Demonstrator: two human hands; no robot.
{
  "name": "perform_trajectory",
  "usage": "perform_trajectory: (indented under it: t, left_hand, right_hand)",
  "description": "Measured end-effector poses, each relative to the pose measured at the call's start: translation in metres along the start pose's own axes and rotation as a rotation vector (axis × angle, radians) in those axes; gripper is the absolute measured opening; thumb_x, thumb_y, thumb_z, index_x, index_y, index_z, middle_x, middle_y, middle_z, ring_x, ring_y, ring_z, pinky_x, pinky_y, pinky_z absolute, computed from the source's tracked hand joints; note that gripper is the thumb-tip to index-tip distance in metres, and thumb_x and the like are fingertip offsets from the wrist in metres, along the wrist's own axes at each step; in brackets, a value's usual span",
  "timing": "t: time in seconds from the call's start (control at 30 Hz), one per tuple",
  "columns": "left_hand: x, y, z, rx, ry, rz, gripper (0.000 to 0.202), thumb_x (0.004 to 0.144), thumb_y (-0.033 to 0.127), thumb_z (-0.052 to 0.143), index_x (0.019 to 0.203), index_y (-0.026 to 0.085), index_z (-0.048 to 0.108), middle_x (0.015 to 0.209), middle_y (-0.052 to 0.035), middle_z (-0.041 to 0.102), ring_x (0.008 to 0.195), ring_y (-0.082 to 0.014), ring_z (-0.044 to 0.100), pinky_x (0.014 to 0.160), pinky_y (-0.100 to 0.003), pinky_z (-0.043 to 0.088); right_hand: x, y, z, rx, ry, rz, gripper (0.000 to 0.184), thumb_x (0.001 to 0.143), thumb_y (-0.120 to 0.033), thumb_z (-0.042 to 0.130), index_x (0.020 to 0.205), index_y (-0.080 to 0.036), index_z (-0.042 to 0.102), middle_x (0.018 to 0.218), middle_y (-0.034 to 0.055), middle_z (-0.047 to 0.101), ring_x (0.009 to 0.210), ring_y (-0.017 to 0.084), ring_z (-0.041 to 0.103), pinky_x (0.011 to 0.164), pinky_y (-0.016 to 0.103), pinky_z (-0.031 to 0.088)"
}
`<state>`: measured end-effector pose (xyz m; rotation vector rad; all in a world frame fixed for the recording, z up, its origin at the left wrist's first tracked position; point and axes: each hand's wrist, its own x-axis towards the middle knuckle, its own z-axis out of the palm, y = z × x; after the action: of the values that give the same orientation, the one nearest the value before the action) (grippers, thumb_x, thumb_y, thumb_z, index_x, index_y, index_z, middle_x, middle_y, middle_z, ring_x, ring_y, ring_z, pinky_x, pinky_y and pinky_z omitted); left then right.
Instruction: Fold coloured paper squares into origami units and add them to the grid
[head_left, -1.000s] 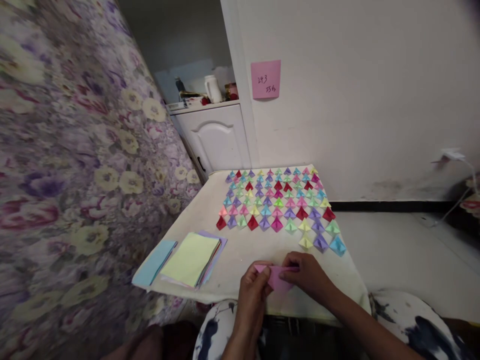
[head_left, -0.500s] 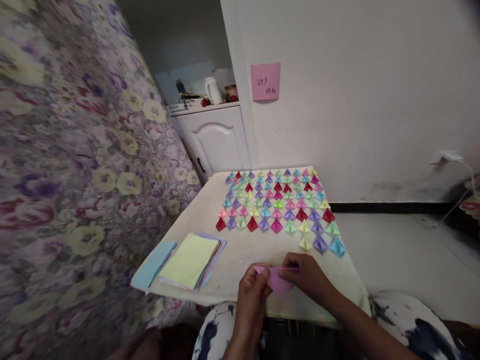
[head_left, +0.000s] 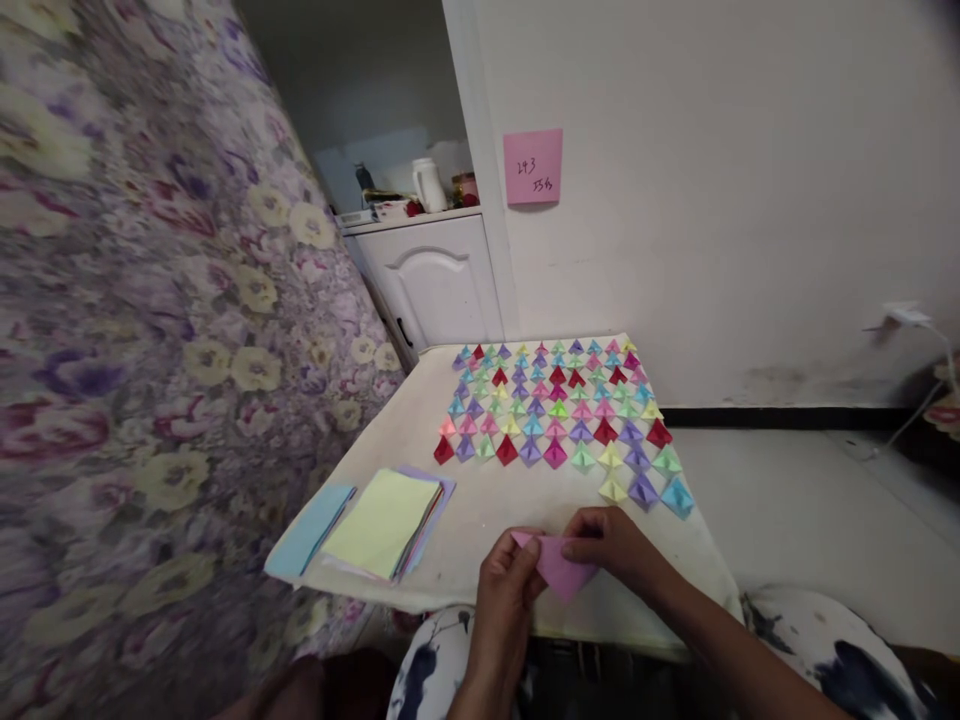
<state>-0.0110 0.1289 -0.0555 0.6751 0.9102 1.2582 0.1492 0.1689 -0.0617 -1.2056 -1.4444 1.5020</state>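
Note:
A folded pink paper (head_left: 564, 576), triangular with its point downward, is held above the near edge of the table. My left hand (head_left: 508, 585) pinches its left corner, thumb on the front. At the upper right of the paper, my right hand (head_left: 611, 545) is closed on the edge, with some fingertips hidden behind it. Beyond my hands lie rows of small folded paper pieces (head_left: 555, 452) in many colours. The nearest row is short, with a yellow piece (head_left: 613, 488), a purple piece (head_left: 643, 490) and a blue piece (head_left: 677, 496).
On the table's left lie a stack of paper sheets (head_left: 384, 522), yellow on top, and blue paper (head_left: 311, 528). A floral curtain (head_left: 187, 380) hangs along the left side. Behind the cream-covered table (head_left: 480, 500) are a wall with a pink note (head_left: 533, 167) and a white cabinet (head_left: 439, 280).
More of the pink paper's face shows now, and its right part has opened out toward me. Both hands keep nearly the same place. The view has shifted slightly.

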Motion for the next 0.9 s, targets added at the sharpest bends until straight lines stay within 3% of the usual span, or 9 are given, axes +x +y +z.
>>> perform_trajectory:
  t: [0.57, 0.9]
  left_hand:
    - [0.0010, 0.0052, -0.0061, 0.008, 0.101, -0.031, 0.026, 0.068, 0.038, 0.068, 0.074, 0.013, 0.065, 0.062, -0.0024, 0.064, 0.057, -0.0140, 0.060, 0.059, -0.026, 0.047]
    - [-0.0022, 0.0039, 0.0022, 0.054, 0.125, -0.030, 0.030, 0.065, 0.042, 0.070, 0.066, 0.013, 0.063, 0.060, -0.0030, 0.065, 0.055, -0.0134, 0.059, 0.057, -0.025, 0.047]
  right_hand:
    - [0.0010, 0.0043, 0.0000, 0.005, -0.034, 0.061, 0.014, 0.058, -0.026, 0.069, 0.060, -0.014, 0.062, 0.050, -0.0036, 0.057, 0.048, 0.009, 0.048, 0.047, 0.020, 0.035]
    - [-0.0012, 0.0036, 0.0011, 0.012, -0.025, 0.067, 0.013, 0.059, -0.025, 0.068, 0.059, -0.014, 0.062, 0.049, -0.0038, 0.056, 0.047, 0.009, 0.047, 0.047, 0.021, 0.033]
